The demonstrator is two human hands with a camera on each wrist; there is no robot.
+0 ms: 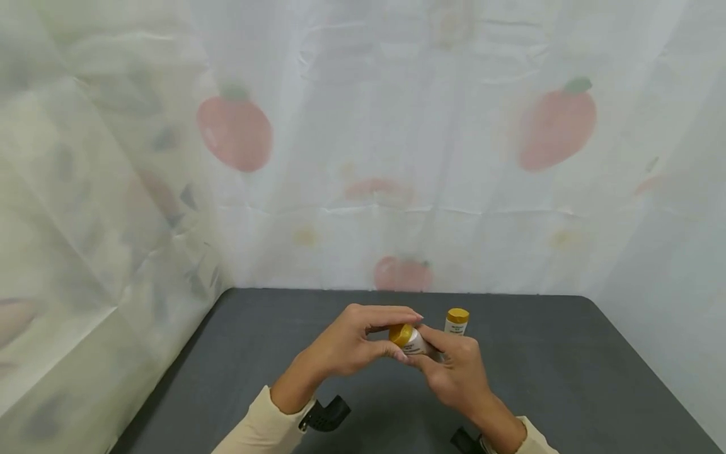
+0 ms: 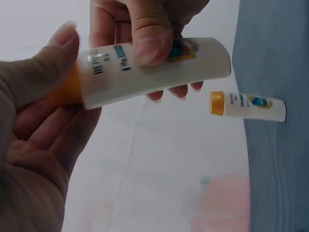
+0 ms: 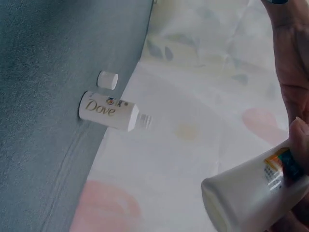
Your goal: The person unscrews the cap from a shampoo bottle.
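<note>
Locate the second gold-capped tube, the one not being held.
Head view: the second tube stands upright on the dark table, just behind the right hand, right of centre.

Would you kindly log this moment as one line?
left hand: grips orange cap | right hand: holds white tube | second tube: upright on table

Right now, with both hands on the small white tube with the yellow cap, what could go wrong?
1. The left hand pinches the yellow cap and the right hand holds the held tube in the air; if the cap comes off, it may drop and roll on the grey table.
2. The second tube stands close behind the hands; a knuckle may tip it.
3. The uncapped Dove bottle may be knocked and may spill.
</note>
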